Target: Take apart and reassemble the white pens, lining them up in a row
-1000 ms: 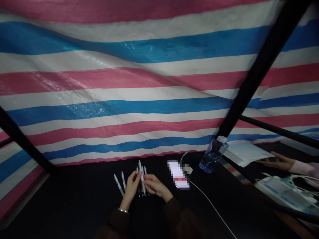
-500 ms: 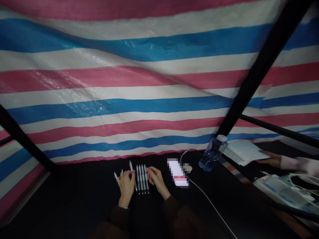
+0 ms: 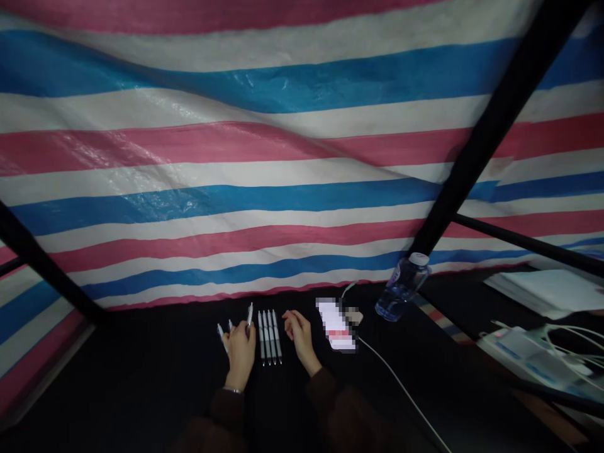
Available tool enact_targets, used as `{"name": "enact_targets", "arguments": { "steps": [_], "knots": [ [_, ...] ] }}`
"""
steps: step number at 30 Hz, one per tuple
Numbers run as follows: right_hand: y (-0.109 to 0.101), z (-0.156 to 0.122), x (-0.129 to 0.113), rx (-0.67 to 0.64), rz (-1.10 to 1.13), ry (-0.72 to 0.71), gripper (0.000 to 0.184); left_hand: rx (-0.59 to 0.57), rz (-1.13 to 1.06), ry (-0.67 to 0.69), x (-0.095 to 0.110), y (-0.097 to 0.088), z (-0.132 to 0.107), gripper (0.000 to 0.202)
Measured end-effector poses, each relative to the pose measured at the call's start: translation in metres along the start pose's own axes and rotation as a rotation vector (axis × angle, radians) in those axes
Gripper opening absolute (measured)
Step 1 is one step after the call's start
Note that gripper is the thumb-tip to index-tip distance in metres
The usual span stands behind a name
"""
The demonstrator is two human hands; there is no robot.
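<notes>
So down in the lower middle of the frame there's a tidy row of four pens (image 3: 272, 340) lying side by side on a black tabletop (image 3: 155, 371), and I'd call that part sorted. What's left, as far as I can see, is three outside the row: one tilted pen (image 3: 250, 314) poking up past the left hand (image 3: 240, 358), plus a pair of pens (image 3: 221, 331) further left, mostly hidden. The left thumb and fingers are right at the tilted pen, bent around it, but honestly can't tell if they're pinching it or just touching. The right hand (image 3: 299, 336) sits just right of the row, not touching, fingers loosely curled, nothing visible in them.
</notes>
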State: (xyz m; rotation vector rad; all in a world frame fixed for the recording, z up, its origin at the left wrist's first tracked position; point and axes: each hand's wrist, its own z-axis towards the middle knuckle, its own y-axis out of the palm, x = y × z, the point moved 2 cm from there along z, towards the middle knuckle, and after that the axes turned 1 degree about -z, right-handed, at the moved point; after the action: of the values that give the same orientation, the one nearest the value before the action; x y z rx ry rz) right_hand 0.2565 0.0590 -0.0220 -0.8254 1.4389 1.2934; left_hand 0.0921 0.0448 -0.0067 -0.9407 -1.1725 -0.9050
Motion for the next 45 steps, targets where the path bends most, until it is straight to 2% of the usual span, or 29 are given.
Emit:
{"name": "enact_targets", "arguments": {
  "steps": [5, 8, 10, 13, 17, 23, 30, 32, 35, 38, 41, 45],
  "knots": [
    [-0.001, 0.0, -0.001, 0.023, -0.017, -0.006, 0.034, 0.04, 0.13, 0.062, -0.003, -0.001, 0.0, 0.012],
    [-0.001, 0.0, 0.0, 0.031, -0.024, -0.013, 0.034, 0.03, 0.29, 0.115, -0.003, 0.0, 0.0, 0.009],
    [-0.001, 0.001, 0.0, 0.031, -0.02, -0.025, 0.034, -0.005, 0.473, 0.142, -0.002, 0.001, -0.002, 0.006],
    [-0.001, 0.001, 0.002, 0.029, -0.014, -0.027, 0.034, -0.081, 0.766, 0.176, 0.0, 0.003, -0.003, 0.018],
    [-0.002, 0.003, 0.006, 0.025, -0.029, -0.014, 0.034, -0.129, 0.941, 0.198, 0.001, 0.005, -0.004, 0.027],
    [-0.004, 0.006, 0.013, 0.033, -0.053, -0.019, 0.034, -0.166, 0.988, 0.193, 0.0, 0.007, -0.004, 0.031],
    [-0.004, 0.006, 0.012, 0.052, -0.196, -0.119, 0.033, -0.21, 0.963, 0.209, 0.0, 0.007, -0.004, 0.033],
    [-0.005, 0.004, 0.01, 0.063, -0.314, -0.146, 0.03, -0.209, 0.959, 0.213, 0.0, 0.007, -0.004, 0.033],
    [-0.006, -0.001, 0.008, 0.072, -0.63, -0.164, 0.024, -0.211, 0.945, 0.208, -0.001, 0.008, -0.005, 0.033],
    [-0.004, -0.004, 0.008, 0.007, -0.929, -0.209, 0.022, -0.211, 0.931, 0.206, -0.001, 0.008, -0.005, 0.034],
    [-0.002, -0.005, 0.01, -0.051, -1.072, -0.254, 0.025, -0.207, 0.924, 0.202, -0.002, 0.007, -0.005, 0.035],
    [-0.001, -0.005, 0.012, -0.081, -1.144, -0.25, 0.029, -0.198, 0.925, 0.215, -0.002, 0.006, -0.006, 0.035]
  ]
}}
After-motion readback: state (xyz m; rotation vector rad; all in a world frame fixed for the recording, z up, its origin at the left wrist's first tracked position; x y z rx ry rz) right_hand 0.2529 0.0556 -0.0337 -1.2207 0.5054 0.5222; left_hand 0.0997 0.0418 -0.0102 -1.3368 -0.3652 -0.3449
